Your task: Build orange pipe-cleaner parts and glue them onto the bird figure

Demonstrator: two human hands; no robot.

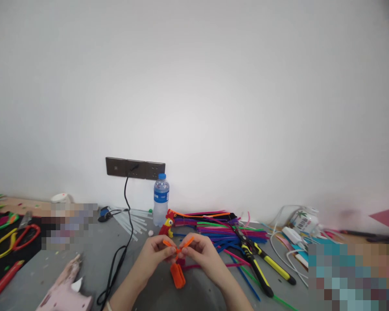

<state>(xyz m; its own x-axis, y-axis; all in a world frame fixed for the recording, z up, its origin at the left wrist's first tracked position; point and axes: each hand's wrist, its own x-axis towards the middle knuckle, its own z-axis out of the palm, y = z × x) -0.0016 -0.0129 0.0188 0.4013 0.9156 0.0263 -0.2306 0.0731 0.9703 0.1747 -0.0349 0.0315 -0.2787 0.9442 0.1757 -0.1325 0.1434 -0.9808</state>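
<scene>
Clearly, both hands work close together: the left hand [156, 254] pinches one side of a fuzzy orange pipe-cleaner strip [178, 251] between thumb and forefinger, and the right hand [199, 251] grips the other side likewise, its remaining fingers curled in. The strip's two free ends poke out toward ten and two o'clock, while a folded orange fuzzy block [177, 276] hangs just below the fingertips at six o'clock. Where strip and block join is partly covered by the fingers, and a small dark-pink piece [181, 261] behind is hard to make out. At eleven o'clock stands a red-and-yellow fuzzy rooster figure [168, 224], its lower part hidden by the left hand; it overlaps a clear plastic bottle with a blue cap [161, 196]. Toward eight o'clock, the bottom edge cuts off a pale pink plastic glue gun [63, 288]; at four o'clock, coarse pixel blocks obscure the tabletop [142, 263].
</scene>
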